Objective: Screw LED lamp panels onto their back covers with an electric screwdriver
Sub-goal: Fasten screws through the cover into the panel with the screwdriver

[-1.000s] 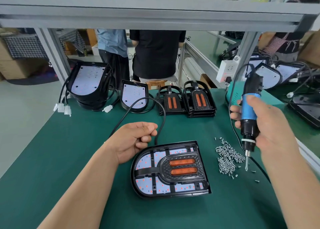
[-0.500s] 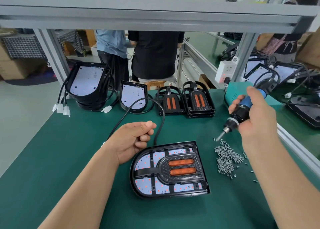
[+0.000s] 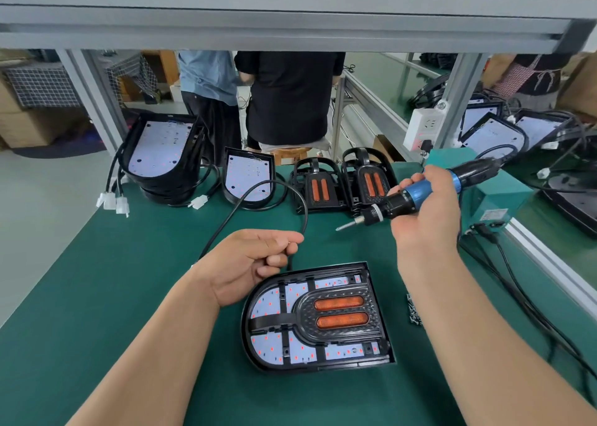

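Observation:
A black lamp assembly [image 3: 318, 320] lies flat on the green mat [image 3: 129, 280], its white LED panel showing through a black frame with two orange lenses. Just left of its far edge, my left hand [image 3: 250, 264] pinches the lamp's black cable [image 3: 258, 188]. My right hand [image 3: 426, 219] grips the blue-and-black electric screwdriver [image 3: 410, 196], held nearly level above the mat with its bit pointing left. A few loose screws [image 3: 413, 312] show beside my right forearm, which hides the others.
At the back stand stacked back covers with panels [image 3: 161, 157], a single panel [image 3: 248, 173] and two stacks of orange-lens frames [image 3: 342, 183]. A teal power box [image 3: 494, 196] and cords lie at the right by the aluminium rail. People stand behind the bench.
My right hand has swung the screwdriver from upright over the screws to level, bit pointing left, and moved up and left. My left hand's fingers have loosened slightly around the cable.

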`<state>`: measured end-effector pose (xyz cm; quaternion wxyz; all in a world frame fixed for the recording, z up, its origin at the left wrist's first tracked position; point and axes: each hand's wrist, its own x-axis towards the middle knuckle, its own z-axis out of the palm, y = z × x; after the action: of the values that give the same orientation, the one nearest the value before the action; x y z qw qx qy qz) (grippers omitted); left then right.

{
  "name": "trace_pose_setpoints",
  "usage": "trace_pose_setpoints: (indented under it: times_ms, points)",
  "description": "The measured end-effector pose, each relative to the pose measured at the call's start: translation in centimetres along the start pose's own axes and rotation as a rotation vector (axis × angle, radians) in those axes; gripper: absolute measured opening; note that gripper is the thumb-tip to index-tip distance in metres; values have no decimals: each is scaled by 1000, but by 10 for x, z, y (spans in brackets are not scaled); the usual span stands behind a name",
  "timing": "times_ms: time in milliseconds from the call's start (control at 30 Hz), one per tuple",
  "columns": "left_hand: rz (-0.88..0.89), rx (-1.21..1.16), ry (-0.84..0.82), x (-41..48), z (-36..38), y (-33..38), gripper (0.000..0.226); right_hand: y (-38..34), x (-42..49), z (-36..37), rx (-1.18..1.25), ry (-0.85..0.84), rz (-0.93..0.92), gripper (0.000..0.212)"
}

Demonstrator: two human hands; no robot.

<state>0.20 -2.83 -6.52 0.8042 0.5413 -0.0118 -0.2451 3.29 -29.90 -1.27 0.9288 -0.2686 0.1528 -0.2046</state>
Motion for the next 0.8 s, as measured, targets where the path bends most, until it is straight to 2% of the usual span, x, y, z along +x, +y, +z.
trace_pose_setpoints:
  times_ms: [467,800]
  points:
    - [-8,190,38,5,4,-3,16,27,-28,3,49,-158,10,9]
    - [-27,209,1,4,6,-3,23,36,-36,7,-60,-201,-4,9]
